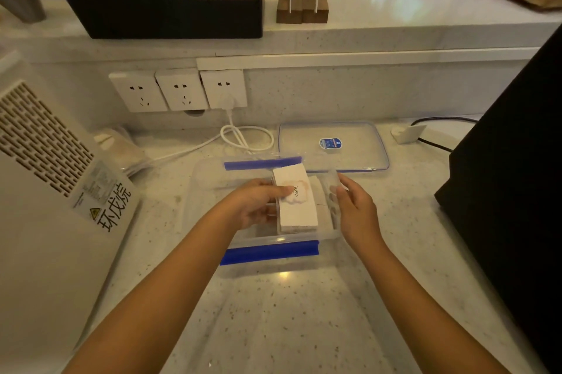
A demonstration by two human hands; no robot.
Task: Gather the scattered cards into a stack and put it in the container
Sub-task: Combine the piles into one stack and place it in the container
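Speckled white counter (304,313) carries a clear container (270,247) with blue clips. Just behind the container lies its lid (359,142); behind-left, a coiled white cable (243,138). Far left of it stands a white appliance (45,191).

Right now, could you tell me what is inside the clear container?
Inside the clear container sits a stack of cards, top card reading "love", with the left hand on it. Lower cards' faces are covered.

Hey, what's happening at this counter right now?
A person is putting a stack of cards into a clear container with blue clips. The left hand grips the stack, top card reading "love", while the right hand steadies the container's side. The lid lies behind it on the counter.
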